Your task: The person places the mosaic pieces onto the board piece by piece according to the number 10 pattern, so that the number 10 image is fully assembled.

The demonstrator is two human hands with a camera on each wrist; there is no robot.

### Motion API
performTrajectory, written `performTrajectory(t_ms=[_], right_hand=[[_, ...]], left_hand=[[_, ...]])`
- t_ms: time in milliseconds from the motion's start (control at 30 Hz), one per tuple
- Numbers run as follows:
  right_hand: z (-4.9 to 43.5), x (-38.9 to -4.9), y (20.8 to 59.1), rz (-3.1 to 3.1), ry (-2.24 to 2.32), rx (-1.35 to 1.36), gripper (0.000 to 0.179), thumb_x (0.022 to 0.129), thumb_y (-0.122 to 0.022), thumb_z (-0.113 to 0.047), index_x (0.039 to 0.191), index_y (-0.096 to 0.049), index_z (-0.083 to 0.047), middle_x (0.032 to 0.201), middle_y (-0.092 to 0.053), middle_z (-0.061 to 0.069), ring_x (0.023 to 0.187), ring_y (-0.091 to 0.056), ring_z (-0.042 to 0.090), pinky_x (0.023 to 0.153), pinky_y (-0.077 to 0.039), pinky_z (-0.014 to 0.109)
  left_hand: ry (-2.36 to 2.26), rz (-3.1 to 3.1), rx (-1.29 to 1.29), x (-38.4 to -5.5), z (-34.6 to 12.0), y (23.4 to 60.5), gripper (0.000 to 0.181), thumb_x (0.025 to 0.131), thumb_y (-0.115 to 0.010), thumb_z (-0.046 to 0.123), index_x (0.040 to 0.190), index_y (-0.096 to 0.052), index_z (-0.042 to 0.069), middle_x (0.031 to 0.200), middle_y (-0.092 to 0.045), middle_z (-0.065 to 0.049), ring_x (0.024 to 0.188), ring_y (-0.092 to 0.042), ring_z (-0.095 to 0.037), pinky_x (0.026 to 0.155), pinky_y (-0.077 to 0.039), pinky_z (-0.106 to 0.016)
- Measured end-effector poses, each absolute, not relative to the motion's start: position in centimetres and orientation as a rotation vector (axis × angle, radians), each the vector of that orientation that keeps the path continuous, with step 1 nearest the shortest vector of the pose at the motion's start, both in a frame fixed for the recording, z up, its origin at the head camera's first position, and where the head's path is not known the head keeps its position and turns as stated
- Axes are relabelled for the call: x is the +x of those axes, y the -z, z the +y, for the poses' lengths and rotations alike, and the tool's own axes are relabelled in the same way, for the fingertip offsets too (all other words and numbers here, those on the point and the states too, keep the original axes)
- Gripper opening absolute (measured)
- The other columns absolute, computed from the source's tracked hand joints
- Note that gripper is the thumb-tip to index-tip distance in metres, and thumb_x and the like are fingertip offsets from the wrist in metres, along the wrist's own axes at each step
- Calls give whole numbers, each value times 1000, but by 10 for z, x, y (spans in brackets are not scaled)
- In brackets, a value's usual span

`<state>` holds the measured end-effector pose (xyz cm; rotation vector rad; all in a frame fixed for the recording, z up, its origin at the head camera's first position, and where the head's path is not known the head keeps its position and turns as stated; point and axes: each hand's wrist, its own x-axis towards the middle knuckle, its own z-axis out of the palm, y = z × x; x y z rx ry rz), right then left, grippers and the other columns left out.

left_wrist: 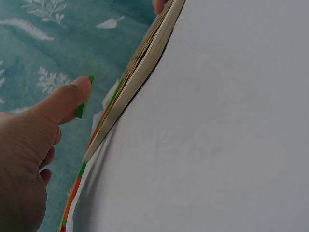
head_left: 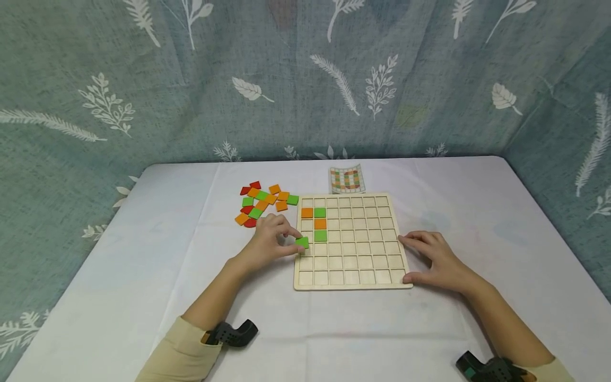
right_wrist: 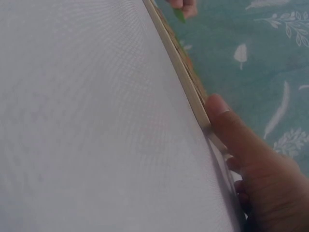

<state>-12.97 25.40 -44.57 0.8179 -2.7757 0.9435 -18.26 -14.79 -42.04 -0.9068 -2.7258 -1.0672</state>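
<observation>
My left hand pinches a green square tile between thumb and fingers over the left edge of a wooden grid board. The left wrist view shows this green tile tilted, standing out past the thumb tip. In the grid's upper left lie an orange tile and a green tile side by side; below the green one come another orange tile and a green tile. My right hand rests against the board's right edge, thumb at the near corner and fingers farther up.
Loose orange, green and red tiles lie in a pile left of the board, some red ones not square. Behind the board is a small card printed with a coloured grid pattern. A white cloth covers the table; patterned fabric hangs behind.
</observation>
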Motion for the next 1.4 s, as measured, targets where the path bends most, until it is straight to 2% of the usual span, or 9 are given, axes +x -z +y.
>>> performTrajectory(t_ms=[400,600,833,1100,1400], right_hand=[[255,-130,447,-2781,-954,807,81,65,-85,-35,133,-53,-6,127,-50,13,113,-35,30,87,-28,46],[253,-128,446,-2806,-955,779,81,65,-85,-36,134,-53,-6,128,-49,13,113,-35,30,87,-29,47],[252,-128,445,-2821,-950,767,81,66,-84,-36,134,-53,-6,127,-49,12,114,-34,29,88,-29,47],[251,-129,445,-2824,-943,759,81,66,-85,-36,134,-53,-5,128,-49,12,114,-34,29,88,-29,47],[251,-128,443,-2812,-955,772,80,65,-85,-36,133,-53,-6,127,-49,12,113,-35,30,87,-29,47]], left_hand=[[1012,-2641,-1122,-162,-122,425,26,68,-84,32,87,-74,17,79,-51,4,80,-36,-9,79,-26,-33],[991,-2581,-1127,-160,-120,429,20,69,-84,28,83,-75,17,77,-51,6,78,-37,-8,77,-26,-32],[906,-2659,-1121,-162,-122,433,40,68,-83,37,100,-74,16,85,-49,7,83,-36,-10,80,-26,-34],[906,-2659,-1161,-162,-126,432,26,74,-78,28,97,-74,16,85,-50,9,85,-38,-9,83,-26,-35],[831,-2622,-1217,-162,-124,432,23,76,-78,34,93,-75,20,85,-51,9,84,-39,-9,84,-26,-36]])
